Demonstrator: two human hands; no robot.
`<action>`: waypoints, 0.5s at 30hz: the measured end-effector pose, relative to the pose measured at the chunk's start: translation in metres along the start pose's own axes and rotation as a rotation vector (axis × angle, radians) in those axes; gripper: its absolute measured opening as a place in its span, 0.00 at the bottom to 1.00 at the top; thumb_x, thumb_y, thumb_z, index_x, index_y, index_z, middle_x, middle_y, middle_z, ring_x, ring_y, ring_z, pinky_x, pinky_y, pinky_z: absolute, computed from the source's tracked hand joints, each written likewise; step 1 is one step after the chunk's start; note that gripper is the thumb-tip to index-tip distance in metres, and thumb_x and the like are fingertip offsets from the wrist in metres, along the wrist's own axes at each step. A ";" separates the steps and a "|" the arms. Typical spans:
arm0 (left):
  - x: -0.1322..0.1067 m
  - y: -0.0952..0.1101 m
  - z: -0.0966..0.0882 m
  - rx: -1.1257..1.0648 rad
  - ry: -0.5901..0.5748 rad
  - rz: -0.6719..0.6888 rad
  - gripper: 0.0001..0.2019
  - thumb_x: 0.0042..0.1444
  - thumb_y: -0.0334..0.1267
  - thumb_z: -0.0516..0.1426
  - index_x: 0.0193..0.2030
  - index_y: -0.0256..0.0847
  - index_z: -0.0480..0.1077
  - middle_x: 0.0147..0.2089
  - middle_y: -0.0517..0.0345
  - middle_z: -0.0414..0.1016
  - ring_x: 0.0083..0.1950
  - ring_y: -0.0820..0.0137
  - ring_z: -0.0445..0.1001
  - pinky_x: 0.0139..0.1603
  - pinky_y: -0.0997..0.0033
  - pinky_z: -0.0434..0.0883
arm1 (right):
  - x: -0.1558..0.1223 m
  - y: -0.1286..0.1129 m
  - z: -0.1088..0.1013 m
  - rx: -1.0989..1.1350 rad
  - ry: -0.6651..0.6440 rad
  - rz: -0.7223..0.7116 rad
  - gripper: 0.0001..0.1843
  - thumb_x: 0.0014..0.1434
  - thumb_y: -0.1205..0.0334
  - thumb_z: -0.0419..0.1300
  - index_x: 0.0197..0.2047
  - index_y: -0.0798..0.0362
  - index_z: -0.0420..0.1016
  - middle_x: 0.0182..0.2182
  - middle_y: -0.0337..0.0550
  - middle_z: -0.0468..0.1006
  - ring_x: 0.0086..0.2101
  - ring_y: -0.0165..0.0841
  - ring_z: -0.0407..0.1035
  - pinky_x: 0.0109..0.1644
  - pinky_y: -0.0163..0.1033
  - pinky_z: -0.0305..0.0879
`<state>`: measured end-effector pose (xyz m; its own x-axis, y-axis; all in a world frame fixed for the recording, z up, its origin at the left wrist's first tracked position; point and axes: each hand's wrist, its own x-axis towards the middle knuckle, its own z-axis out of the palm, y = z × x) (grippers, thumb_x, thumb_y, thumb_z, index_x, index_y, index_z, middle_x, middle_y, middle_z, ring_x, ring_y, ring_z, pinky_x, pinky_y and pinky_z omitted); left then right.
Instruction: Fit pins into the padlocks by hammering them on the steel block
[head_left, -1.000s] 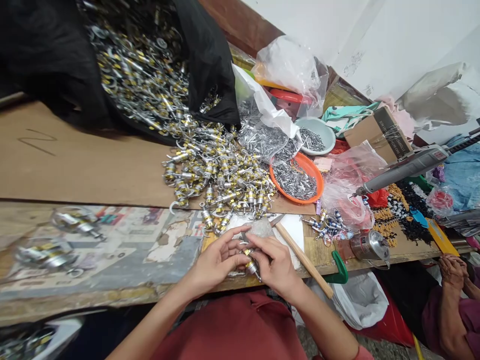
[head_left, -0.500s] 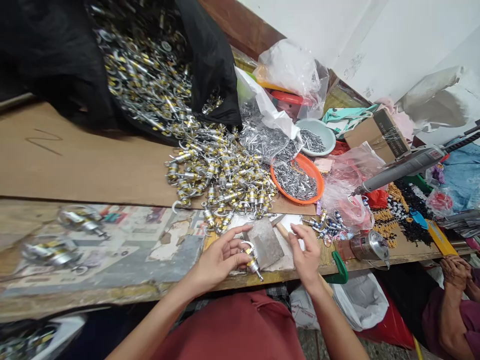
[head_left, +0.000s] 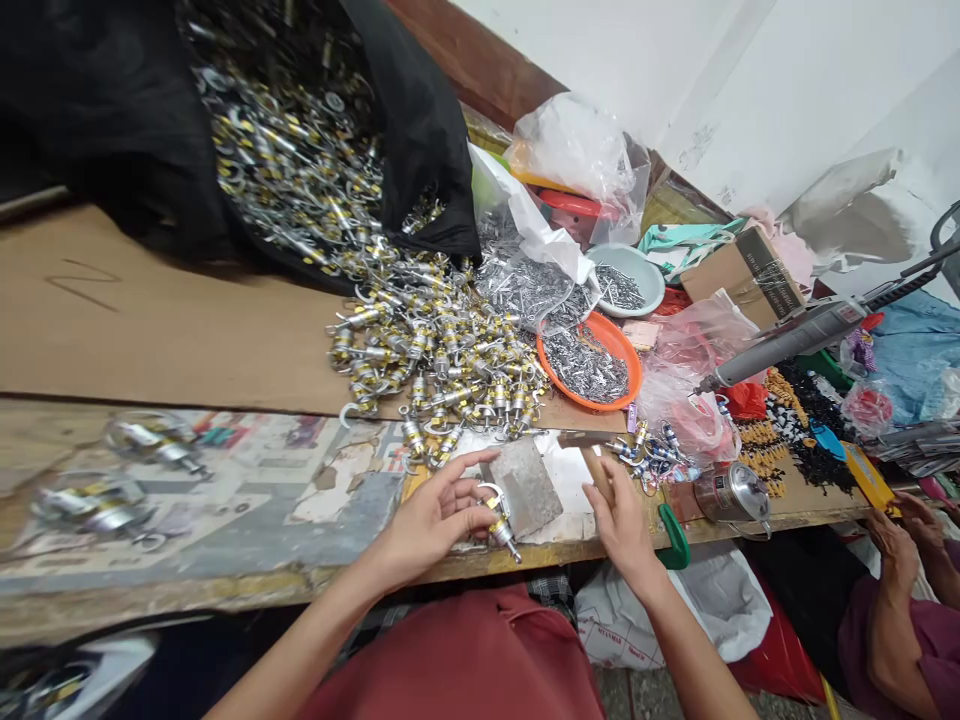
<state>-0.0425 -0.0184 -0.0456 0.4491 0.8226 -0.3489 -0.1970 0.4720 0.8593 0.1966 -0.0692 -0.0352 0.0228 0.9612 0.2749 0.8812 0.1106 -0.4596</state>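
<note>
My left hand [head_left: 435, 520] pinches a small silver and gold swivel hook [head_left: 498, 520] against the near edge of the workbench, beside a grey metal block [head_left: 525, 485]. My right hand [head_left: 621, 518] is wrapped round the wooden handle of a hammer [head_left: 592, 458], whose head points left just above the block. A heap of the same silver and gold hooks [head_left: 435, 350] lies behind, spilling out of a black bag [head_left: 420, 120].
An orange dish [head_left: 628, 352] and a pale bowl [head_left: 651, 270] hold small metal pins. Plastic bags, a cardboard box [head_left: 742, 268], a metal cup [head_left: 731, 492], beads and a power tool [head_left: 787, 340] crowd the right. Another person's hands [head_left: 900, 530] rest at the far right.
My right hand left the hook, moved right and closed on the hammer handle. The hammer has swung so its head is nearer the block. My left hand keeps the hook in place.
</note>
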 end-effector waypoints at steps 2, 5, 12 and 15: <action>0.000 -0.001 0.000 -0.009 -0.003 0.001 0.31 0.39 0.35 0.63 0.53 0.40 0.60 0.28 0.66 0.70 0.28 0.72 0.72 0.31 0.71 0.71 | -0.009 -0.011 -0.012 0.024 -0.040 -0.128 0.20 0.63 0.64 0.49 0.59 0.51 0.59 0.44 0.48 0.74 0.43 0.37 0.70 0.45 0.39 0.67; 0.002 -0.003 -0.001 -0.010 -0.009 0.008 0.32 0.39 0.35 0.63 0.54 0.40 0.59 0.27 0.66 0.70 0.28 0.73 0.71 0.31 0.72 0.70 | -0.020 -0.030 -0.019 -0.011 -0.183 -0.257 0.25 0.64 0.68 0.47 0.63 0.48 0.53 0.37 0.45 0.75 0.36 0.33 0.72 0.39 0.34 0.68; 0.003 -0.006 0.000 -0.059 -0.016 0.022 0.33 0.39 0.34 0.64 0.54 0.39 0.59 0.28 0.66 0.71 0.26 0.73 0.70 0.29 0.72 0.70 | -0.020 -0.047 -0.013 -0.178 -0.234 -0.347 0.27 0.62 0.74 0.44 0.62 0.48 0.57 0.31 0.43 0.74 0.30 0.31 0.70 0.31 0.32 0.65; 0.003 -0.006 0.000 -0.063 -0.011 0.022 0.33 0.38 0.34 0.64 0.54 0.40 0.59 0.28 0.66 0.71 0.26 0.73 0.70 0.29 0.71 0.70 | -0.017 -0.048 -0.019 -0.131 -0.164 -0.384 0.28 0.61 0.75 0.44 0.63 0.47 0.56 0.32 0.43 0.74 0.31 0.31 0.69 0.32 0.32 0.65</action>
<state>-0.0400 -0.0185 -0.0516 0.4538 0.8295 -0.3255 -0.2614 0.4732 0.8413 0.1626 -0.0960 -0.0022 -0.3841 0.8854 0.2620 0.8640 0.4447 -0.2363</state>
